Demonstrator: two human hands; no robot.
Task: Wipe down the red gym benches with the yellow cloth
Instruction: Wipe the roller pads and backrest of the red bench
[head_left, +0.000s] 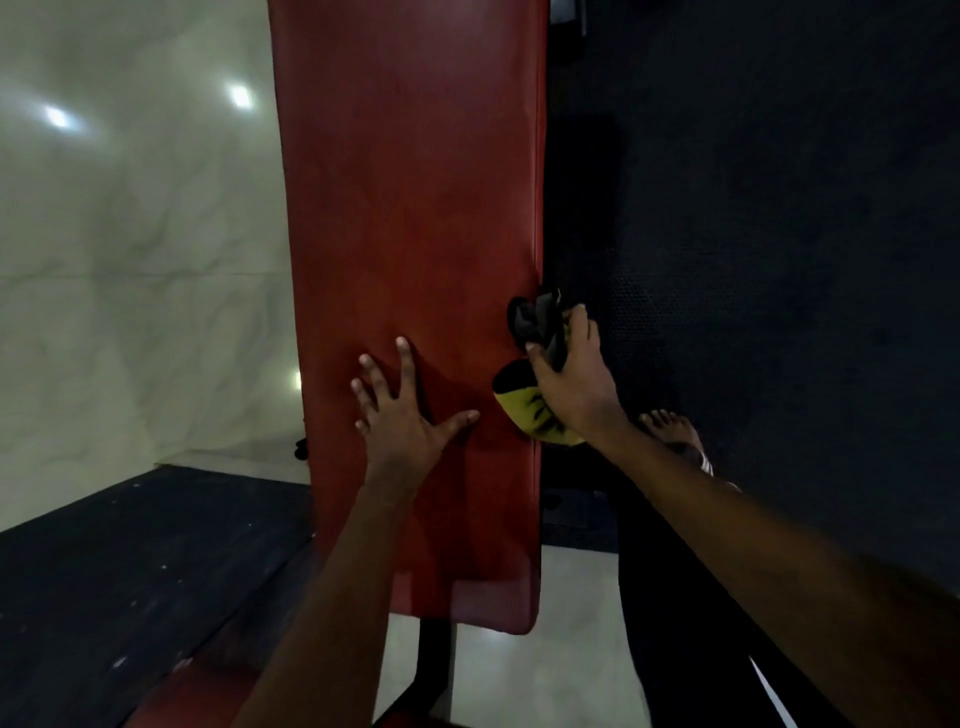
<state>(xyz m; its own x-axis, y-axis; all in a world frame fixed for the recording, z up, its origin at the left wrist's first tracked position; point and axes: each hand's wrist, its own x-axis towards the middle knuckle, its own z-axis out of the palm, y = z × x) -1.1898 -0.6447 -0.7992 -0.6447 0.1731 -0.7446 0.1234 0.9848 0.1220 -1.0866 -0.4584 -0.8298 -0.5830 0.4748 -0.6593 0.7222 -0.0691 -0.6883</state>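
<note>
A long red gym bench runs away from me down the middle of the view. My left hand lies flat on its near part with the fingers spread. My right hand grips a bunched yellow cloth with black patches at the bench's right edge. The cloth's dark folds stick out above my fingers, and its yellow part hangs below my palm against the side of the pad.
Pale glossy tile floor lies left of the bench, and black rubber matting lies to the right. A dark mat is at the near left. My bare foot stands right of the bench. The bench's black frame shows under the near end.
</note>
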